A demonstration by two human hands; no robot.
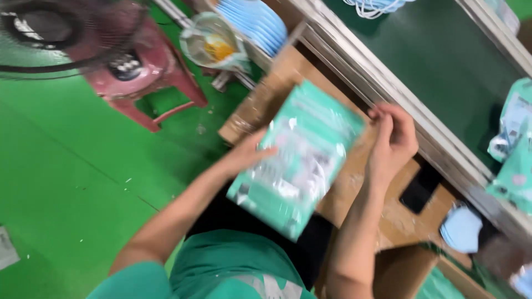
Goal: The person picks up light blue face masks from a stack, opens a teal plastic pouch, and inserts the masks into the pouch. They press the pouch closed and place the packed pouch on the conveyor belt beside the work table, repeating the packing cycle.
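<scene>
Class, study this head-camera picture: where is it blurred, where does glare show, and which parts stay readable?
Head view: motion blur smears the whole frame; the teal plastic packet is streaked, with white glare on its film. The left hand and right hand have soft edges, their fingers hard to separate. The fan in the top left corner is blurred and dark. The green floor is evenly lit, with no hard shadows.

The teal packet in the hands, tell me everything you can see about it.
The teal packet is a flat, glossy plastic pouch, teal with a clear window showing pale contents, blurred by motion. It is tilted, one corner pointing down toward the lap, held over a brown cardboard box. The left hand touches its left edge; the right hand is at its upper right corner.
</scene>
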